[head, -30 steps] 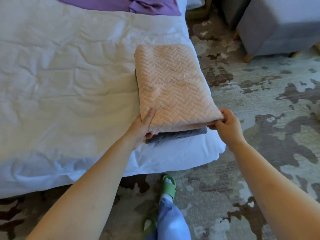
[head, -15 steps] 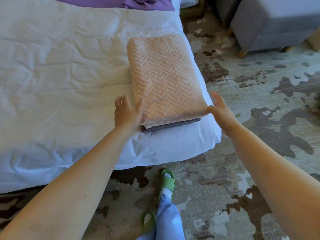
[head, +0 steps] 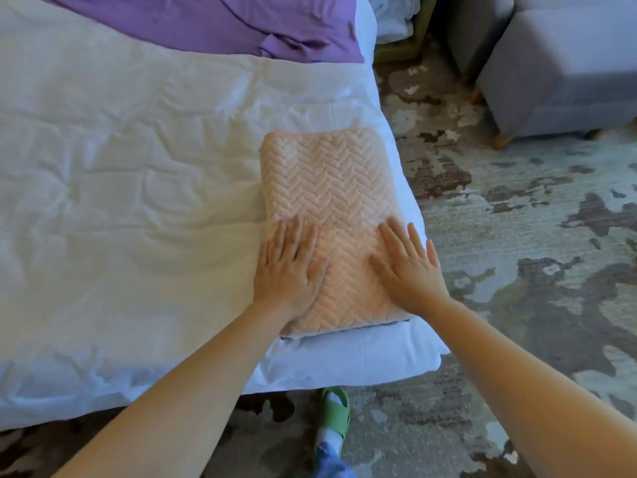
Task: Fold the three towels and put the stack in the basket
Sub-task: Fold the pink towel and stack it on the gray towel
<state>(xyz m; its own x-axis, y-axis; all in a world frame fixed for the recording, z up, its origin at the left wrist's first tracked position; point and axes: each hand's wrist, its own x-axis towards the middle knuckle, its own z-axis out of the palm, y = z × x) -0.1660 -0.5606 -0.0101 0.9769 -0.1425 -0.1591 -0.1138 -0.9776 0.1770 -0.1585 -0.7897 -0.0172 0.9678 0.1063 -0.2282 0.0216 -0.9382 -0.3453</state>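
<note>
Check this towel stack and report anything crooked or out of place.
Nothing much. The pink towel lies square under the left hand and right hand; only a thin sliver of grey towel peeks out below its near edge.

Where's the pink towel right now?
Head view: the pink towel lies at the right edge of the bed, under the left hand and right hand.

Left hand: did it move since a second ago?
Yes. The left hand let go of the pink towel's near corner and now lies flat on top, farther from the bed's near edge.
</note>
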